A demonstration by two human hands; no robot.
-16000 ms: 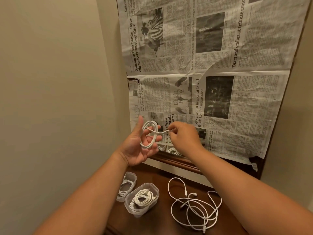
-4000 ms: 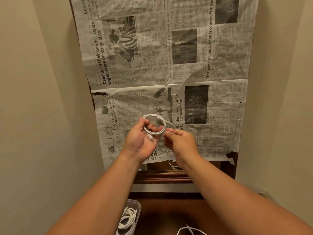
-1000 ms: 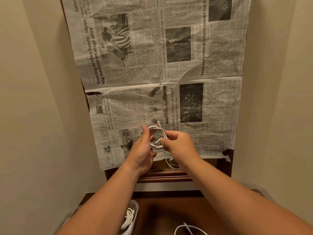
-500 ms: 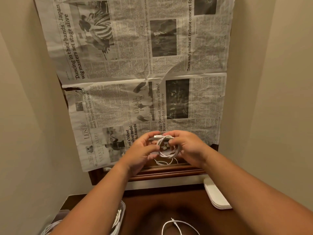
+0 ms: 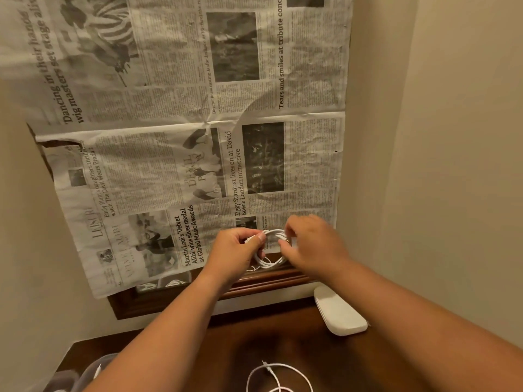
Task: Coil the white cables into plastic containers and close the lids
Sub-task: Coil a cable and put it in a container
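Held thing: a small coil of thin white cable [image 5: 270,260], up in the air between both hands in front of the sheet of grey newspaper [image 5: 198,154], well above the dark wooden table [image 5: 353,357].
Left grip: the left hand [image 5: 236,247] has thumb and fingers curled round the coil's left side, with a plug end pinched under the thumb.
Right grip: the right hand [image 5: 312,244] is blurred; its fingertips pinch the coil's right side.
Key relation: the clear plastic container [image 5: 79,374] lies down and to the left of the coil, on the left hand's side, so that hand is the nearer one. The loop stands roughly upright, facing the camera, and would likely have to be laid flat to go in.
Hidden: the left forearm and the picture's edge cover most of the container, so how full it is cannot be told.
Cut off: a loose white cable [image 5: 283,369] on the table runs out at the bottom.
Unclear: the flat white rounded piece [image 5: 339,315] at the back right may be a lid.
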